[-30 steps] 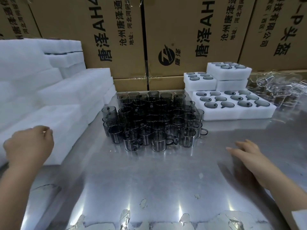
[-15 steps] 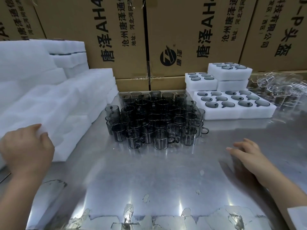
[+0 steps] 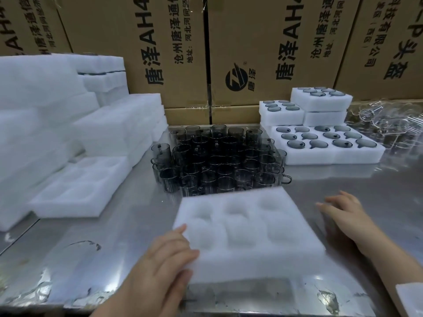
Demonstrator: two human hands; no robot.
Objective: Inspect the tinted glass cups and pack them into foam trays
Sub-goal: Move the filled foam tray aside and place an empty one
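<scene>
Now the left hand [image 3: 160, 266] is gripping the near-left corner of an empty foam tray [image 3: 249, 227], with its thumb on top and fingers curled against the side. The tray is showing blurred toward the near edge of the bench [image 3: 109, 243], just in front of the tinted glass cups [image 3: 219, 161] crowding the middle. The right hand [image 3: 343, 216] is resting on the bench beside the tray's right edge, fingers straight and loose, holding nothing. Filled trays [image 3: 357, 156] are standing toward the far-right corner, stacked empty foam [image 3: 45, 124] is lining the left edge, and cardboard boxes [image 3: 263, 42] are rising behind.
</scene>
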